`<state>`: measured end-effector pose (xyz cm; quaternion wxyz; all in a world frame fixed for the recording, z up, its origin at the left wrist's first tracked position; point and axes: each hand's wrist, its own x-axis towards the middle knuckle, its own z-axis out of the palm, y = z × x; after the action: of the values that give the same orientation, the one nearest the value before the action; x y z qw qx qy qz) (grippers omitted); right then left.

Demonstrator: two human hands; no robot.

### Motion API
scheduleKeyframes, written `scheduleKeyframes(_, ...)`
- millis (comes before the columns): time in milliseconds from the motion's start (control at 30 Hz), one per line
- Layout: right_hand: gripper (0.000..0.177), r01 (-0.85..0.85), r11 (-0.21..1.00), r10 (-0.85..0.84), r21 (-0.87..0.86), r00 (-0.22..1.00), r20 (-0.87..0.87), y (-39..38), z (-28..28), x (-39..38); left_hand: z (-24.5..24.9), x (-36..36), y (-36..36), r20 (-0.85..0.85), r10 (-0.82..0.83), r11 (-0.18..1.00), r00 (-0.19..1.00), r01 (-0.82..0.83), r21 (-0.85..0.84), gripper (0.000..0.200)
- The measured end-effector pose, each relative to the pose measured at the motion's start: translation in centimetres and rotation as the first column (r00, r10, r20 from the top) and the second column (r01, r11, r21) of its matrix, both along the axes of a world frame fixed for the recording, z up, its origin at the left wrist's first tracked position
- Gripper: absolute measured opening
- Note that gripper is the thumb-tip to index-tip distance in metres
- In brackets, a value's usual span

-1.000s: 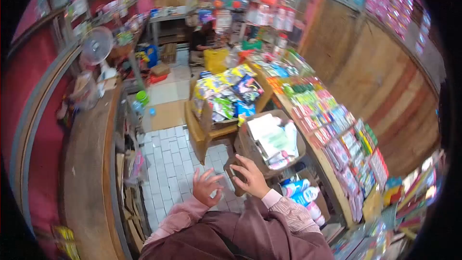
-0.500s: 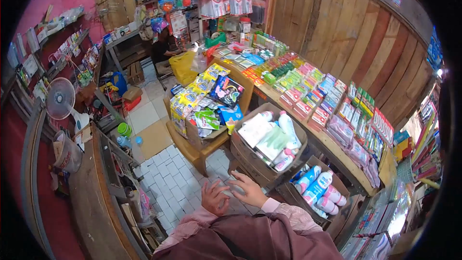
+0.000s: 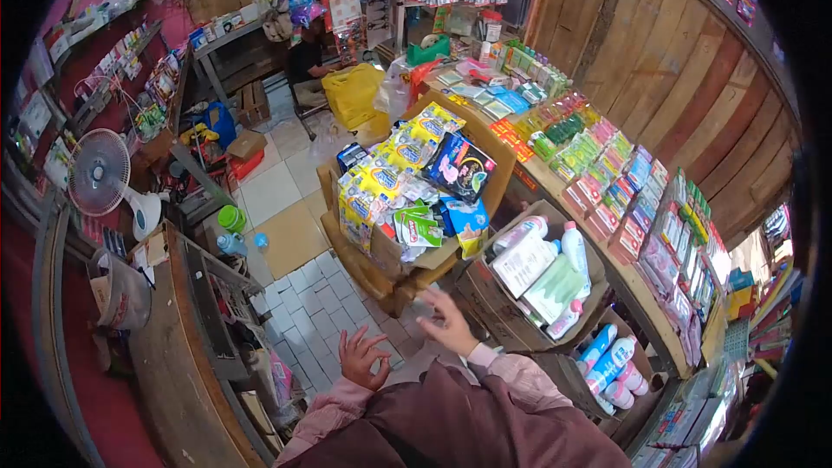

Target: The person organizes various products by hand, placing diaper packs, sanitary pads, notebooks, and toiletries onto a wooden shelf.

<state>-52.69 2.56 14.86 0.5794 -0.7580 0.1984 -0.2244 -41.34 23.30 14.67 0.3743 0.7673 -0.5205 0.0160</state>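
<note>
My left hand (image 3: pixel 362 358) hovers over the tiled floor in front of my body, its fingers bent and apart, with nothing visible in it. To its right and a little higher, my right hand (image 3: pixel 446 324) is raised with fingers apart; its fingertips are slightly blurred, and I see nothing held. The right hand is nearest to a wooden chair (image 3: pixel 400 282) bearing a box of yellow packets (image 3: pixel 368 199), a dark pack (image 3: pixel 461 168) and a green packet (image 3: pixel 419 227). Beside it stands a cardboard box (image 3: pixel 485 288) with white bottles (image 3: pixel 575 253) and packs.
A long wooden table (image 3: pixel 646 295) with rows of small boxes runs along the right. A lower box holds blue and pink bottles (image 3: pixel 598 355). On the left are a wooden counter (image 3: pixel 178 338) and a fan (image 3: pixel 100 172). A person (image 3: pixel 305 61) sits at the back by a yellow bag (image 3: pixel 353 95).
The view has shifted, so the chair and boxes appear farther right and lower. My hands have moved farther apart, the right one rising toward the chair.
</note>
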Motion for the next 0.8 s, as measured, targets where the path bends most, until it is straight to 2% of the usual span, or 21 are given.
scheduleKeyframes(33,0.051,0.036,0.999,-0.036,0.010,0.999,-0.004,-1.9,-0.7,0.9,-0.1,0.6,-0.4,-0.001,0.015,1.000,1.000,-0.015,0.005,0.006)
scheduleKeyframes(67,0.053,0.041,0.989,-0.052,0.144,0.996,0.075,-4.4,-1.4,1.9,-0.3,1.3,-1.0,-0.002,0.031,0.999,1.000,-0.031,0.012,0.006)
scheduleKeyframes(100,0.052,0.087,0.991,-0.089,0.101,0.996,0.015,-7.2,-0.8,3.1,-0.5,1.9,-1.6,0.000,0.047,0.999,0.999,-0.047,0.021,0.006)
scheduleKeyframes(133,0.050,0.151,0.987,-0.149,-0.049,0.988,0.050,-11.2,-3.7,4.5,-0.6,2.6,-2.1,0.004,0.064,0.997,0.998,-0.064,0.031,0.006)
scheduleKeyframes(167,0.049,0.197,0.979,-0.193,-0.060,0.979,0.068,-14.3,-2.2,6.1,-0.6,3.4,-2.6,0.001,0.086,0.995,0.996,-0.086,0.043,0.006)
scheduleKeyframes(200,0.048,0.250,0.965,-0.258,0.082,0.959,0.118,-16.8,0.3,8.1,-0.6,4.2,-3.3,0.001,0.110,0.993,0.994,-0.110,0.051,0.006)
scheduleKeyframes(233,0.046,0.325,0.937,-0.301,-0.126,0.937,0.175,-20.7,0.3,9.7,-0.4,5.2,-4.2,0.003,0.133,0.989,0.991,-0.133,0.057,0.006)
scheduleKeyframes(267,0.043,0.355,0.935,-0.349,0.020,0.906,0.238,-23.7,1.2,11.6,-0.1,6.0,-5.1,0.009,0.181,0.981,0.983,-0.181,0.066,0.007)
scheduleKeyframes(300,0.040,0.403,0.895,-0.352,-0.190,0.902,0.251,-28.1,0.3,13.1,0.2,6.7,-6.1,0.013,0.225,0.971,0.974,-0.226,0.077,0.007)
scheduleKeyframes(333,0.039,0.393,0.915,-0.403,0.087,0.884,0.238,-28.9,4.0,14.7,0.6,7.4,-7.1,0.017,0.269,0.959,0.963,-0.269,0.088,0.007)
scheduleKeyframes(367,0.041,0.426,0.899,-0.438,0.104,0.864,0.249,-32.6,2.7,16.9,1.2,7.9,-8.2,0.013,0.287,0.953,0.958,-0.287,0.094,0.007)
scheduleKeyframes(433,0.046,0.471,0.879,-0.454,-0.078,0.875,0.170,-38.4,1.1,20.3,2.3,8.7,-10.3,0.003,0.328,0.940,0.945,-0.326,0.102,0.008)
scheduleKeyframes(500,0.051,0.440,0.897,-0.441,0.034,0.890,0.116,-43.8,-1.6,23.8,2.5,9.3,-11.8,-0.003,0.359,0.927,0.933,-0.356,0.118,0.009)
scheduleKeyframes(533,0.056,0.473,0.881,-0.473,0.017,0.877,0.083,-44.3,-0.5,24.9,2.4,9.5,-12.4,-0.013,0.384,0.917,0.923,-0.379,0.121,0.009)
scheduleKeyframes(633,0.058,0.430,0.903,-0.429,-0.017,0.898,-0.098,-50.8,-7.0,27.8,2.0,9.8,-13.2,-0.024,0.458,0.880,0.889,-0.449,0.156,0.009)
scheduleKeyframes(700,0.058,0.369,0.929,-0.351,0.031,0.904,-0.245,-53.2,-9.7,28.9,1.9,10.0,-12.8,-0.010,0.508,0.846,0.862,-0.496,0.196,0.009)
scheduleKeyframes(733,0.054,0.479,0.877,-0.470,-0.031,0.844,-0.258,-54.4,-12.2,29.8,2.1,10.1,-12.6,-0.010,0.533,0.830,0.846,-0.521,0.199,0.008)
scheduleKeyframes(767,0.056,0.441,0.893,-0.406,0.091,0.876,-0.262,-53.6,-10.8,29.7,2.3,10.3,-12.5,-0.012,0.555,0.816,0.832,-0.542,0.201,0.008)
scheduleKeyframes(800,0.055,0.482,0.870,-0.446,0.104,0.859,-0.251,-55.6,-14.1,30.4,2.5,10.4,-12.6,-0.016,0.573,0.804,0.819,-0.559,0.203,0.007)
